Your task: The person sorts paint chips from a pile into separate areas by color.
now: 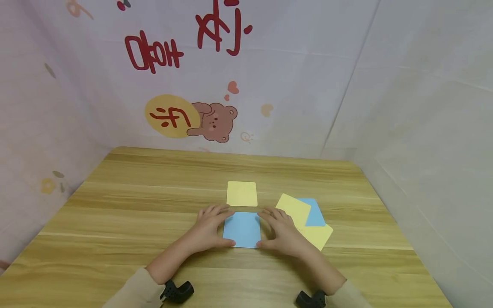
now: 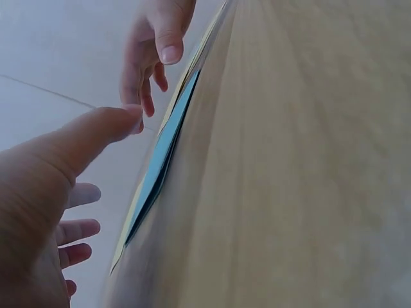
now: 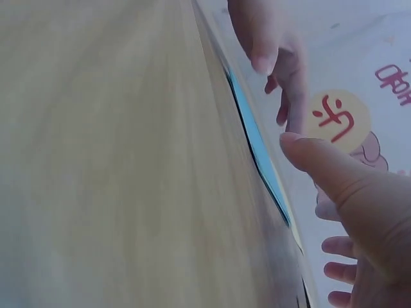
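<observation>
A blue paper square [image 1: 242,231] lies flat on the wooden table in the head view. My left hand [image 1: 209,229] is at its left side, thumb near the lower left corner and fingers near the upper left one. At the right side is my right hand [image 1: 283,231], placed in mirror fashion. From the left wrist, the thumb [image 2: 96,135] appears raised above the blue square [image 2: 164,157], pinching nothing. The right wrist view likewise shows the thumb [image 3: 327,163] apart from the blue paper [image 3: 260,151]. Just beyond the blue square lies a yellow paper square [image 1: 242,193].
Right of the right hand, a loose overlapping group holds a yellow square [image 1: 293,209], a blue square [image 1: 316,214] and another yellow square [image 1: 319,235]. A printed cloth [image 1: 289,85] hangs behind the wooden table [image 1: 154,192], with pale cloth at both sides.
</observation>
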`<state>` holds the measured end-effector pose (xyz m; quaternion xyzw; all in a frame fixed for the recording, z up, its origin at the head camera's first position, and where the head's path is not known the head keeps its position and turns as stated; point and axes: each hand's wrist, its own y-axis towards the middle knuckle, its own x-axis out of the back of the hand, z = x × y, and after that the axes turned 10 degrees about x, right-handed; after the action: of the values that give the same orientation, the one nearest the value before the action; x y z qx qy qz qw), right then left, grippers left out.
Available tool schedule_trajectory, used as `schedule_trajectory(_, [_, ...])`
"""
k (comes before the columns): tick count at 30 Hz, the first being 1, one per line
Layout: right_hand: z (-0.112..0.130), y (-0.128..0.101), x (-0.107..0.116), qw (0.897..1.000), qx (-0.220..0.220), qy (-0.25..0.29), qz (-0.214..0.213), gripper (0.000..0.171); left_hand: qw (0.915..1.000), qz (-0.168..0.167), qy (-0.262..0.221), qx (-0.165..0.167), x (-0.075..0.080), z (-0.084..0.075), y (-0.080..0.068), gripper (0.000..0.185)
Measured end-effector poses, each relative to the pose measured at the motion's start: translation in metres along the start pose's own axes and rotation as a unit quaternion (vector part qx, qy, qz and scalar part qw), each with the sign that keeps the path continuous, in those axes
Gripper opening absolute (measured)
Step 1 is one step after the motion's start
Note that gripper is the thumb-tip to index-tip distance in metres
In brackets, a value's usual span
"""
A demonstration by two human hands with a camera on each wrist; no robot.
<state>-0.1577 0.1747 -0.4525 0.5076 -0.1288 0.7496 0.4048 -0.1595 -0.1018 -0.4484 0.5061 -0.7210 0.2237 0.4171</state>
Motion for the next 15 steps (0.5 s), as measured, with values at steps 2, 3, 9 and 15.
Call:
schedule_trajectory(2, [-0.002,-0.004,0.005,1.000,-0.018,-0.006,-0.008,0.083,1.0000,0.001,-0.003,-0.009,-0.001,-0.004,0.004,0.082])
schedule_trajectory(3, [-0.003,-0.005,0.008,1.000,-0.025,-0.008,-0.013,0.083,0.9999,0.002,-0.003,-0.013,-0.001,-0.007,0.006,0.082])
schedule_trajectory(9, [-0.013,-0.016,0.022,0.997,-0.057,-0.030,-0.044,0.083,0.9992,0.015,-0.011,-0.036,-0.006,-0.021,0.021,0.083])
schedule_trajectory(15, [-0.026,-0.023,0.033,0.994,-0.079,-0.053,-0.062,0.084,0.9976,0.037,0.009,-0.058,-0.014,-0.037,0.044,0.082])
